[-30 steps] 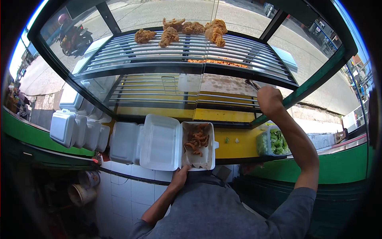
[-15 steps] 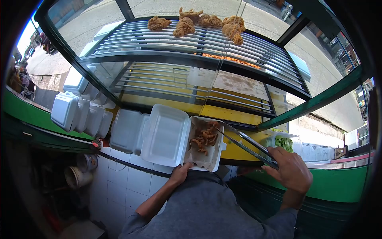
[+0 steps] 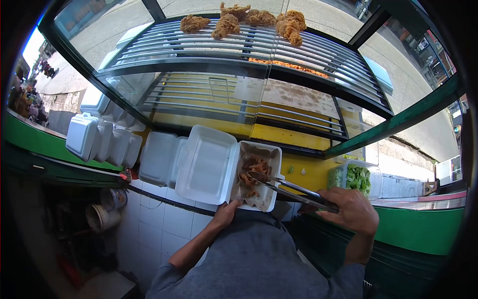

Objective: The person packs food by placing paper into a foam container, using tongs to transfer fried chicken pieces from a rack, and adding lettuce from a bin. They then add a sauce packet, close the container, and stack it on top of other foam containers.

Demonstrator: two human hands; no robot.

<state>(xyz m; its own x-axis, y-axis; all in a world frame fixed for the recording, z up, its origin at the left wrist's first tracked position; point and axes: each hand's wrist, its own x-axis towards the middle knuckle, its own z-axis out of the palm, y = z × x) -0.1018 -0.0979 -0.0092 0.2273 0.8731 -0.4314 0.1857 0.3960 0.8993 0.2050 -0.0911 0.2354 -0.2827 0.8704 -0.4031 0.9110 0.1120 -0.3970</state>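
Observation:
An opened white foam takeaway box (image 3: 277, 172) lies in front of me, its lid (image 3: 206, 167) folded out to the left. Brown paper (image 3: 259, 200) lines its base, and a small heap of reddish-brown fried pieces (image 3: 259, 163) rests on the paper. My left hand (image 3: 225, 214) grips the box's near edge, thumb up by the rim. In my right hand (image 3: 351, 209) are metal tongs (image 3: 303, 194), fingers wrapped around them. The tong tips reach down into the fried pieces; whether they pinch any, I cannot tell.
Fried chicken (image 3: 226, 26) sits on the barred upper shelf (image 3: 159, 47) of a glass case. Closed foam boxes (image 3: 82, 137) stand in a row at the left. On the right is a clear tub of green leaves (image 3: 357, 178). Scraps lie on the yellow counter (image 3: 311, 174).
My right hand and the tongs have moved left and slightly down, bringing the tips from the box's far right corner into the fried pieces. My left hand keeps its hold.

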